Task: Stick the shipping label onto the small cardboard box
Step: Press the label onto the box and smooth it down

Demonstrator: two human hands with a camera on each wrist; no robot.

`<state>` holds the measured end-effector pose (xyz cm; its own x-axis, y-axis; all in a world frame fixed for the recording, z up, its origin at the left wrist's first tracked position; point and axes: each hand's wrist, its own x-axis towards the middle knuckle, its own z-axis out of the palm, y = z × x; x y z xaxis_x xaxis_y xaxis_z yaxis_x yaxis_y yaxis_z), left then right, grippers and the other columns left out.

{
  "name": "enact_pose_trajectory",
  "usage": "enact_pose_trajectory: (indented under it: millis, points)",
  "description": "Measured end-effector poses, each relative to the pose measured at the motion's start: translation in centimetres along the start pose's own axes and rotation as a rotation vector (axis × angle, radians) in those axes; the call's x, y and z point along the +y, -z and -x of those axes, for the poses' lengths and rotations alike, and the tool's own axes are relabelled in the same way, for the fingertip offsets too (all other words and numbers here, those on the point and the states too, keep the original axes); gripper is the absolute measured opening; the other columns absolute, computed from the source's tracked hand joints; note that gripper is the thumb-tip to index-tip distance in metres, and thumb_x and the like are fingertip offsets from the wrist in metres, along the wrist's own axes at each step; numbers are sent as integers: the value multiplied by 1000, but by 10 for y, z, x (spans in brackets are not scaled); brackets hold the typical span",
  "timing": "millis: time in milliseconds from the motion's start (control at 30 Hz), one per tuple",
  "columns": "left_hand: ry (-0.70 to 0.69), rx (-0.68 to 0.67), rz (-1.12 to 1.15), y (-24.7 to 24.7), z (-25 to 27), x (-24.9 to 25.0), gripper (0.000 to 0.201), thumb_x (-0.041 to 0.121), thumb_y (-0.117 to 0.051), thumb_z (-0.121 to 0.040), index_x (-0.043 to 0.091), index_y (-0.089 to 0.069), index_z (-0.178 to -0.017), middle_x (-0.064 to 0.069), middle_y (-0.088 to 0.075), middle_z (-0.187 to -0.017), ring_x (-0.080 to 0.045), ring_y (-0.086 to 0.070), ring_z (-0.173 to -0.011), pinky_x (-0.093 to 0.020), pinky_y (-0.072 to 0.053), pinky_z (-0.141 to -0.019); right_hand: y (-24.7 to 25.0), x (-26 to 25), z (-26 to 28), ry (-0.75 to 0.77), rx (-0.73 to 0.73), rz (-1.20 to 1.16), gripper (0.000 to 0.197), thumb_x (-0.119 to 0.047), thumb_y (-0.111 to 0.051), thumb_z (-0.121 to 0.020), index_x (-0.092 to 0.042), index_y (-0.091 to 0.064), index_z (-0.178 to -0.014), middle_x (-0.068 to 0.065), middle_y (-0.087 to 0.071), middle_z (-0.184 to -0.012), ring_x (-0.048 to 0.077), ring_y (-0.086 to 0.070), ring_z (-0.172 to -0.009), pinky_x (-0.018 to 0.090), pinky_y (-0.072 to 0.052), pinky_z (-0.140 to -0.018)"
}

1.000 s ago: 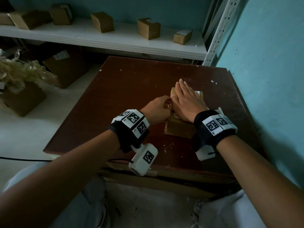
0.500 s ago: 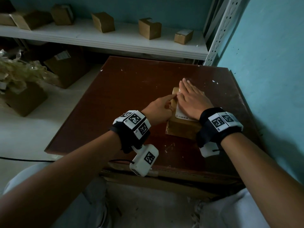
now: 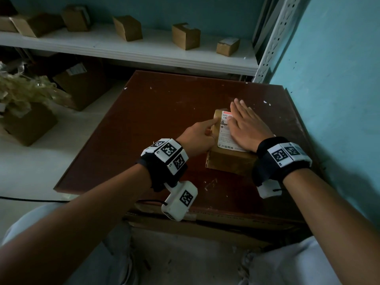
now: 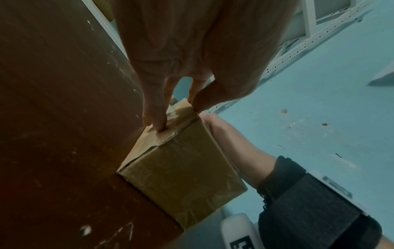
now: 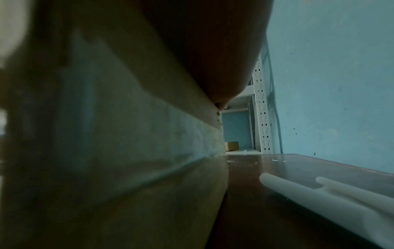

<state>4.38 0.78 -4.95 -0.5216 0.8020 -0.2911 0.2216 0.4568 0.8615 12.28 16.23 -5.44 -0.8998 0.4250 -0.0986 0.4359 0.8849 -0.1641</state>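
Brown cardboard wrapped in glossy tape: that is your small box, sitting on the dark red-brown table at about 3 o'clock from its middle, toward the blue wall. The white shipping label lies on the box's top face, with printed text and a red strip along its far edge. Your right hand lies flat over the label's right part, fingers straight and together, gripping nothing. Your left hand has its index finger stretched to the label's left edge, and the other fingers press the box's taped side. At 12 o'clock, a white shelf carries several small cardboard boxes. At 9 o'clock, larger cartons stand on the floor
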Motion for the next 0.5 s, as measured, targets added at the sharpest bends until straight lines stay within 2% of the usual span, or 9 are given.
enact_pose_trajectory:
  millis: [500]
  points:
    - [9, 15, 2, -2, 1, 2, 66, 19, -56, -93, 28, -25, -151, -6, -54, -133, -20, -58, -114, -42, -55, -92, -3, 1, 21, 69, 51, 136, 59, -37, -7, -104, -9, 4, -154, 7, 10, -162, 15, 8, -149, 30, 4, -120]
